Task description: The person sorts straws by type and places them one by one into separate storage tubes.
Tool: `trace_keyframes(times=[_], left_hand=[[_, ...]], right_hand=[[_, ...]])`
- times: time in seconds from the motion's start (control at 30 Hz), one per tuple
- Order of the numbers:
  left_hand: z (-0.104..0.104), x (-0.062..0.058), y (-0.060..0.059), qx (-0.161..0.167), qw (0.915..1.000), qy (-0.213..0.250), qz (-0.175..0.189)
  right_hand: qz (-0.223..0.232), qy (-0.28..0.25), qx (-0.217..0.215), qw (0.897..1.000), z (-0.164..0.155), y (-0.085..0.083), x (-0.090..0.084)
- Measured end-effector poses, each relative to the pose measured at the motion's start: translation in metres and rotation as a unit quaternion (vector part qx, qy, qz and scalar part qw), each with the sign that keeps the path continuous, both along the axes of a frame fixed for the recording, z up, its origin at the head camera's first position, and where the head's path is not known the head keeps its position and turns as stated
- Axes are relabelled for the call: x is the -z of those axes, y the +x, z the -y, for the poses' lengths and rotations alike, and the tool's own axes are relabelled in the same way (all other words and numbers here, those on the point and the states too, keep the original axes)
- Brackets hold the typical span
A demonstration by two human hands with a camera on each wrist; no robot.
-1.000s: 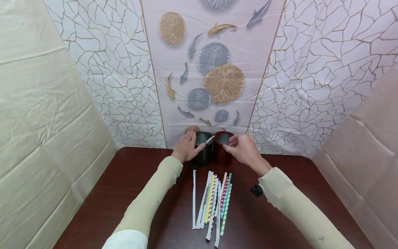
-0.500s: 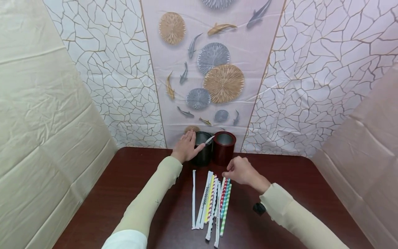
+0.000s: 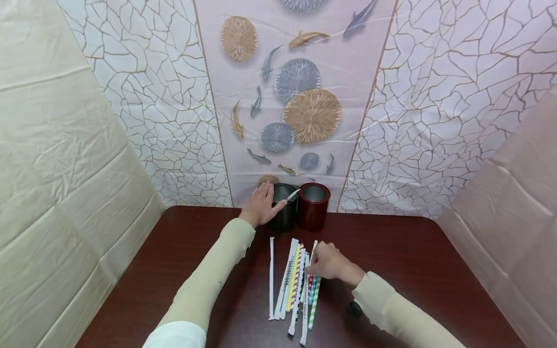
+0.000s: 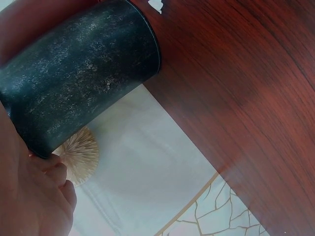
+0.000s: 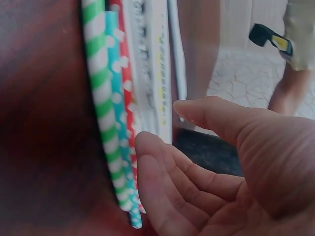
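left hand (image 3: 260, 207) grips black cup (image 3: 285, 212), one straw in | right hand (image 3: 327, 261) fingers loose on straws (image 3: 300, 285) before it | most left

From head height, one camera looks forward and down over the dark surface (image 3: 174, 251). The left wrist view sits close against the black cup (image 4: 78, 73); the right wrist view hovers just over the straws (image 5: 115, 98), both also seen from above.
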State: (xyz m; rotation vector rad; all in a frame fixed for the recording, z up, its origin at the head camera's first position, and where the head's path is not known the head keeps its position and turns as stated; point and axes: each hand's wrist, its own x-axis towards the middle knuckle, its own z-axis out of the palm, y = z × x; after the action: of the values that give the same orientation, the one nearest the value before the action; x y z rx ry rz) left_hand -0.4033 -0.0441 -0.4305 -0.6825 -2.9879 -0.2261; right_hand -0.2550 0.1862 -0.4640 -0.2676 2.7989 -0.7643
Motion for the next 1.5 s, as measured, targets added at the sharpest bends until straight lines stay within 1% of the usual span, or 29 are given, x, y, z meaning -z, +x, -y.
trace_keyframes(times=[0.17,0.33,0.47,0.63,0.8,0.9,1.07,1.2,1.37,1.5], left_hand=[[0.0,0.001,-0.001,0.0,1.0,-0.004,-0.002],[0.0,0.002,-0.002,-0.001,0.9999,-0.013,0.003],[0.0,0.002,-0.002,0.001,1.0,-0.009,-0.001],[-0.001,0.004,-0.005,0.007,0.9999,-0.004,-0.011],[0.0,0.005,-0.008,0.006,0.9999,-0.015,-0.004],[0.0,0.003,-0.004,0.006,0.9999,-0.008,-0.004],[0.0,-0.003,0.004,0.006,1.0,-0.002,-0.006],[0.0,-0.004,0.005,0.006,0.9999,-0.002,-0.007],[0.0,-0.004,0.005,0.007,0.9999,-0.005,-0.006],[0.0,-0.004,0.004,0.008,1.0,-0.003,-0.004]], right_hand=[[0.009,-0.007,-0.003,1.0,0.005,0.002,0.012],[0.004,-0.009,-0.006,1.0,0.008,0.002,0.019],[-0.004,-0.014,-0.004,1.0,0.01,0.002,0.023],[-0.005,-0.027,0.003,1.0,0.012,0.002,0.024],[0.013,-0.035,0.02,0.999,0.012,0.001,0.024],[0.028,-0.051,0.028,0.998,0.011,-0.001,0.026],[0.051,-0.084,0.028,0.995,0.008,-0.003,0.027],[0.064,-0.105,0.035,0.992,0.006,-0.003,0.026],[0.062,-0.107,0.043,0.991,0.003,-0.005,0.022],[0.046,-0.109,0.041,0.992,0.001,-0.008,0.018]])
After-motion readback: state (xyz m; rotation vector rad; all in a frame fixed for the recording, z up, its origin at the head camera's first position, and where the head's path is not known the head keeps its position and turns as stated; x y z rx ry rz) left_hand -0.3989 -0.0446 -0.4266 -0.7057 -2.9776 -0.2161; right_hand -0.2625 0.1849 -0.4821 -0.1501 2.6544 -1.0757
